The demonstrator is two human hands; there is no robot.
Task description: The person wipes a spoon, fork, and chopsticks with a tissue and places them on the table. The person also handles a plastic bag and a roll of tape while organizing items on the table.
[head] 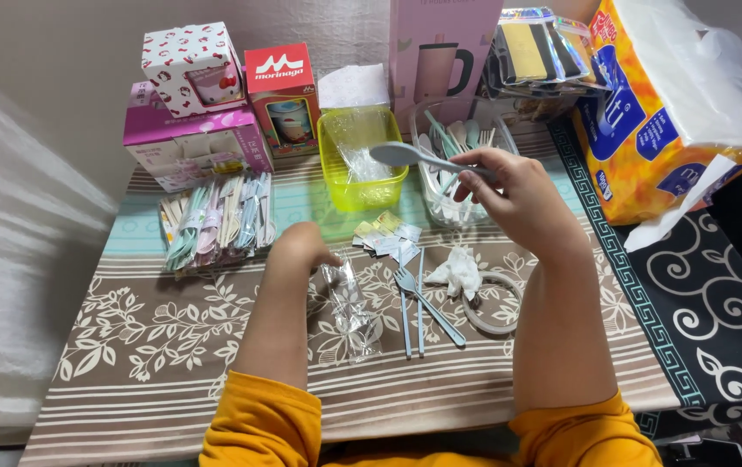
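Note:
My right hand holds a grey-blue plastic spoon by its handle, lifted above the table in front of a clear container of pastel cutlery. My left hand rests on the cloth with its fingers curled, touching the top of a clear narrow plastic sleeve. Between my arms lie a grey-blue fork and two thin grey-blue chopsticks. A crumpled white tissue and a few small sachets lie close by.
A yellow-green tray holds clear bags. Bundled packed cutlery sets lie at left, below pink and white boxes and a red box. A tape roll, a tall pink box and a big tissue pack stand right.

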